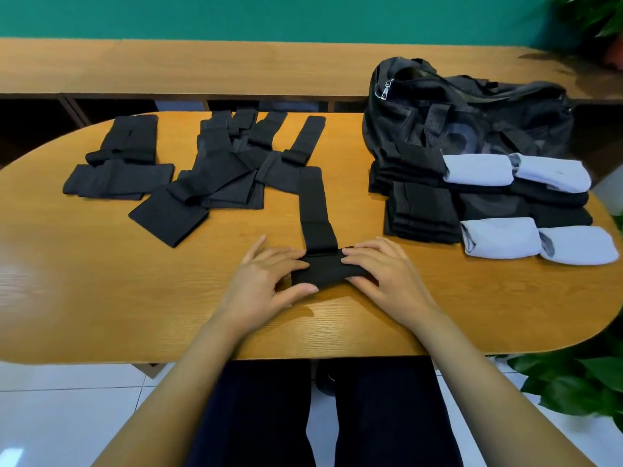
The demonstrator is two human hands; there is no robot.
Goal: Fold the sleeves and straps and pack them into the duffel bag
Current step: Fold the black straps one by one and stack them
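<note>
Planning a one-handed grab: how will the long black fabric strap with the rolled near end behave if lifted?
Probably floppy: the long black fabric strap lies flat on the wooden table. Its roll would likely loosen, since left hand and right hand both hold it. Likely light: thin cloth.

Unfolded straps (215, 170) lie left on the table (101, 281), folded stacks (421, 197) right, duffel bag (472, 112) behind them.
</note>
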